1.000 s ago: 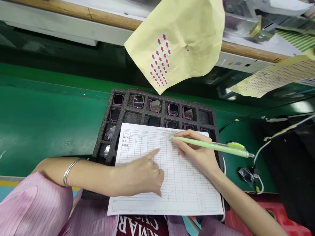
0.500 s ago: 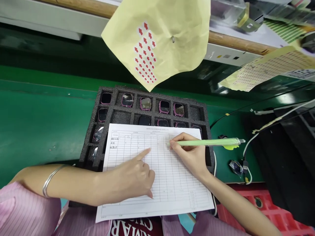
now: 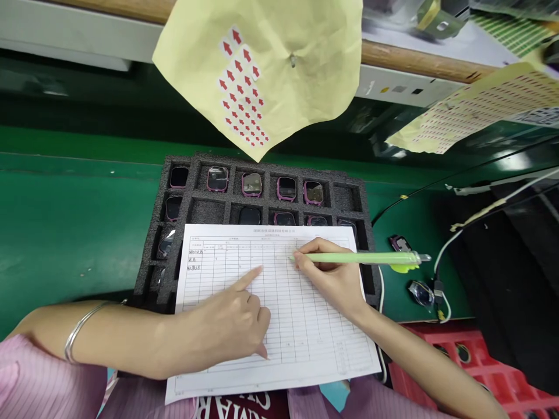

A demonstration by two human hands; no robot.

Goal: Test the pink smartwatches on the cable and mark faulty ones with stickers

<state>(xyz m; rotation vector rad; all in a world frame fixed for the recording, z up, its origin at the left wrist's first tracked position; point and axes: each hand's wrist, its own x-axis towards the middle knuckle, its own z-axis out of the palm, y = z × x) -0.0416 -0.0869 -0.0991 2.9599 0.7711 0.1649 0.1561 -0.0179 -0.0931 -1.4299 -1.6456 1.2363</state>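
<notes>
A printed form (image 3: 279, 372) with a ruled table lies over a dark foam tray (image 3: 257, 161). Handwriting shows in its upper left rows. My right hand (image 3: 334, 279) is closed on a light green pen (image 3: 362, 257), whose tip meets the form in its upper rows. My left hand (image 3: 231, 320) rests on the form, index finger stretched out toward the middle columns, thumb apart, the other fingers curled, holding nothing. Watch faces with purple frames, one of them a watch face (image 3: 287, 188), sit in the tray's compartments above the paper.
A yellow sheet (image 3: 279, 87) with red arrow stickers hangs from the shelf edge ahead. Another sticker sheet (image 3: 484, 105) hangs at the right. Cables and small watch parts lie on the green table (image 3: 65, 221) at the right, near a red tray (image 3: 493, 361) and a black surface.
The view has shifted slightly. My right hand and the pen tip have moved a little left in the picture. My left hand keeps its pointing pose on the form.
</notes>
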